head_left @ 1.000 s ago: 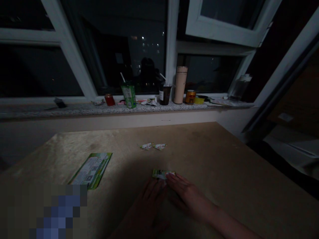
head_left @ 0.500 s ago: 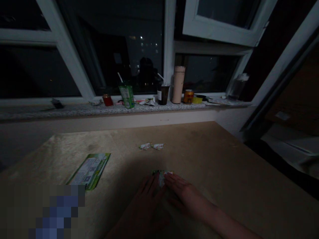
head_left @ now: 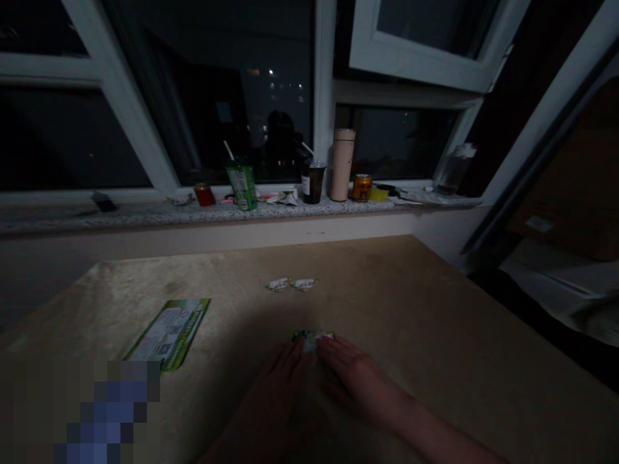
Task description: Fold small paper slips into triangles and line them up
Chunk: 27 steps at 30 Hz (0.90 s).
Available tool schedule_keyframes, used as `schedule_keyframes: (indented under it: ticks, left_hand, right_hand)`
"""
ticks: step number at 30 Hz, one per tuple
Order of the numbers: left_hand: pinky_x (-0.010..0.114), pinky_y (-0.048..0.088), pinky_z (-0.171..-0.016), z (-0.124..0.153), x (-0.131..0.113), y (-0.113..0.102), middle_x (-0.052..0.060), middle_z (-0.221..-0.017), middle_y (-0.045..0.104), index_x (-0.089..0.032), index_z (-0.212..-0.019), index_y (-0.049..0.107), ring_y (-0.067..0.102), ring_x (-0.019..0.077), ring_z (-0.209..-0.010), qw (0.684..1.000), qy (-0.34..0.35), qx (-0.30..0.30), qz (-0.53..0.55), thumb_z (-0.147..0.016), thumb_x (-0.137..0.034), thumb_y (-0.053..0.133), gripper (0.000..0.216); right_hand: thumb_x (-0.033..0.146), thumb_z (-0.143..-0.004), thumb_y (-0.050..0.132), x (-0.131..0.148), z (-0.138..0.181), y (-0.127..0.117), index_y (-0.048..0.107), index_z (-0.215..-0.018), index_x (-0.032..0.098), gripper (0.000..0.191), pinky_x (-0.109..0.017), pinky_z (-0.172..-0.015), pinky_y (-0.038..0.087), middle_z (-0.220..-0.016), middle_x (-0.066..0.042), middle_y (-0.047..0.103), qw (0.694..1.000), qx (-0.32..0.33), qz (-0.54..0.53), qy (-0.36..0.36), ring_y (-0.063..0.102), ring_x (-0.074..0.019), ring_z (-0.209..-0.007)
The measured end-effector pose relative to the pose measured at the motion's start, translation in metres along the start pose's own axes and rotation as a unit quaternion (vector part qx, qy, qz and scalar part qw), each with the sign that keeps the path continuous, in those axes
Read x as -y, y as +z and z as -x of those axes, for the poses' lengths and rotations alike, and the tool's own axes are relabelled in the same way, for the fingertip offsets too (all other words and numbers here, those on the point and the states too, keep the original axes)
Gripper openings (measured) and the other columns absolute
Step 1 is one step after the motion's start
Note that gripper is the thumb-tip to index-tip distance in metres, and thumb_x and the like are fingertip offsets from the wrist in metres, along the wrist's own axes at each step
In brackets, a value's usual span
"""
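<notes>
A small green-and-white wrapper-like piece (head_left: 312,339) lies flat on the tan tabletop (head_left: 396,303). My left hand (head_left: 283,374) rests over its left part with the fingers stretched out. From the other side, my right hand (head_left: 351,370) lays its straight fingertips on the piece's right part. Both hands are open, and they cover much of it. Farther off, a folded piece (head_left: 278,284) and a similar folded piece (head_left: 304,284) sit side by side, white with green points. To the left is a flat green packet (head_left: 169,332) with printed text.
Behind the table runs a speckled windowsill (head_left: 271,211). On it stand a green cup with a straw (head_left: 242,187), a dark drink cup (head_left: 313,185), a pink thermos (head_left: 342,166), an orange can (head_left: 362,188) and a red jar (head_left: 204,194). The lower left corner is pixelated.
The whole view has shifted slightly, so everything sits a little farther left. My fingers have drawn a bit closer together over the wrapper-like piece, covering more of its middle.
</notes>
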<state>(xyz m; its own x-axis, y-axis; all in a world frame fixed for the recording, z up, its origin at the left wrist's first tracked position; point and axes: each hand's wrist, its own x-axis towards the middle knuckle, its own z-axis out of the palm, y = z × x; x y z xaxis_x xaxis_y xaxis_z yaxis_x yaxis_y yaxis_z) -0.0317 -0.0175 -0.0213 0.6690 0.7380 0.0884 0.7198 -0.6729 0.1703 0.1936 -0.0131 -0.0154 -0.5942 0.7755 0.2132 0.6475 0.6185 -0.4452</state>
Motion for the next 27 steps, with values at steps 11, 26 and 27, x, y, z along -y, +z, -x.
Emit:
schedule_keyframes:
  ticks: [11, 26, 27]
  left_hand:
    - [0.05, 0.026, -0.108, -0.01, 0.003, 0.006, 0.011, -0.151, 0.023, -0.018, -0.146, 0.021, 0.022, 0.0299, -0.136, 0.999, -0.01, -0.039, 0.004, -0.087, -0.047, 0.05, 0.072]
    - [0.045, 0.028, -0.109, -0.013, -0.004, 0.012, 0.012, -0.149, 0.026, -0.014, -0.144, 0.025, 0.027, 0.0283, -0.135, 0.999, -0.014, -0.05, 0.0, -0.086, -0.047, 0.052, 0.073]
    - [0.045, 0.028, -0.109, -0.013, -0.005, 0.012, 0.012, -0.149, 0.026, -0.014, -0.144, 0.024, 0.027, 0.0282, -0.135, 0.998, -0.014, -0.055, 0.001, -0.086, -0.047, 0.052, 0.073]
  right_hand:
    - [0.023, -0.085, 0.052, -0.005, -0.001, 0.001, 0.04, -0.137, 0.016, 0.053, -0.041, -0.115, 0.019, -0.142, -0.009, 0.042, 1.0, 0.006, -0.011, -0.018, 0.037, -0.0191, -0.131]
    - [0.035, -0.09, 0.048, -0.009, -0.012, 0.008, 0.042, -0.135, 0.021, 0.048, -0.055, -0.111, 0.016, -0.142, -0.011, 0.04, 0.993, -0.041, 0.108, 0.008, 0.031, -0.0273, -0.133]
    - [0.037, -0.09, 0.048, -0.01, -0.012, 0.008, 0.042, -0.135, 0.021, 0.048, -0.056, -0.111, 0.016, -0.143, -0.011, 0.039, 0.993, -0.035, 0.112, 0.008, 0.03, -0.0277, -0.134]
